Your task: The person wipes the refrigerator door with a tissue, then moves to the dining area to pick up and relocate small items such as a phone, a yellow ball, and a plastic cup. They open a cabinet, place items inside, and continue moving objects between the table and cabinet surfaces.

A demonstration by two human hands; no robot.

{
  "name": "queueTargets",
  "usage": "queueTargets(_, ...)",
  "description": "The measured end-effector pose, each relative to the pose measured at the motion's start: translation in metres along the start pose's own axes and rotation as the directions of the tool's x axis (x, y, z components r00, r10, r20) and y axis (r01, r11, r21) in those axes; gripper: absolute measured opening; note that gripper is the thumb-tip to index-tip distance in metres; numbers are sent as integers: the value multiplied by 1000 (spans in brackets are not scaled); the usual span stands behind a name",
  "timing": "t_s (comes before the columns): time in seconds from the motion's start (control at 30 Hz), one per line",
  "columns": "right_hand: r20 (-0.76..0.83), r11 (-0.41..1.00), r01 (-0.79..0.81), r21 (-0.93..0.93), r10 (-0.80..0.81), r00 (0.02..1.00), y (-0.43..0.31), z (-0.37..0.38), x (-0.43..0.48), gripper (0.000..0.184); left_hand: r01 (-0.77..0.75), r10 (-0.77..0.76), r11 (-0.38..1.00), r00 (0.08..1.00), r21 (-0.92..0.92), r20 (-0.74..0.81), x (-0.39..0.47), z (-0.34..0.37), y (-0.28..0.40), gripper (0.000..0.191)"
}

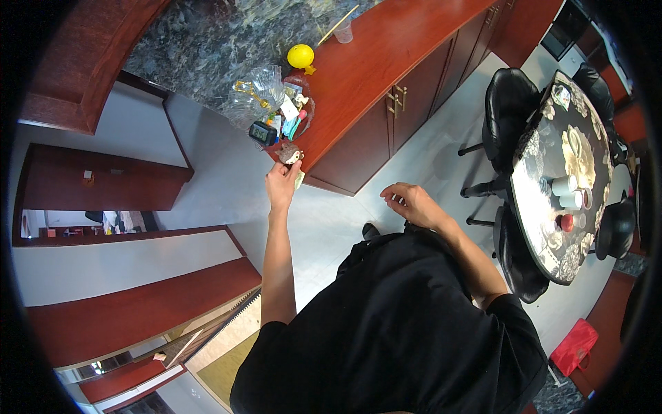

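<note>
At the near end of a red-brown wooden cabinet top [357,67], my left hand [282,185] pinches a small brown and white animal figurine [289,153]. A pale yellow-green slip [299,179] shows beside the fingers; whether they hold it too is unclear. Just beyond the figurine are a black digital clock [262,133] and a clear scalloped glass dish [310,109] full of small items, among them a white card [289,107]. My right hand [414,204] hangs in front of my waist, loosely curled with nothing in it.
A yellow ball-shaped object [300,56] and a clear plastic cup [343,32] stand farther along the cabinet top. Brass handles [398,101] project from the cabinet doors. To the right are black chairs [509,114] around an oval table [548,171] bearing cups. A red bag [575,346] lies lower right.
</note>
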State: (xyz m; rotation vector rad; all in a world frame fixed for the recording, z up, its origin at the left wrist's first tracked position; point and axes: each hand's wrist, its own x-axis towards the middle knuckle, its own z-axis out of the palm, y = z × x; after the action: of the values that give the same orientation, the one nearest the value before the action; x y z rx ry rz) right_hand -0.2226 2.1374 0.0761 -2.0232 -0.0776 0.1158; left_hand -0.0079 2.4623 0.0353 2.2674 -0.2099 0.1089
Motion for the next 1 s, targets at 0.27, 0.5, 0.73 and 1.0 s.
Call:
queueTargets(0.27, 8, 1000, -15, -4, 15, 1000, 0, 0, -2, 20, 0, 0, 1000, 1000, -24, 9, -2, -2, 5, 36)
queueTargets(0.5, 20, 1000, -23, -11, 23, 1000, 2, 1, -2, 21, 54, -60, 996, 994, 71, 91, -9, -17, 18, 33)
queueTargets(0.73, 20, 1000, -3, -4, 3, 1000, 5, 4, 0, 21, 45, -52, 995, 996, 88, 78, -8, -17, 26, 32)
queueTargets(1.0, 31, 999, -38, -17, 38, 999, -3, 0, -1, 20, 51, -57, 994, 997, 95, 59, -1, -11, 22, 27)
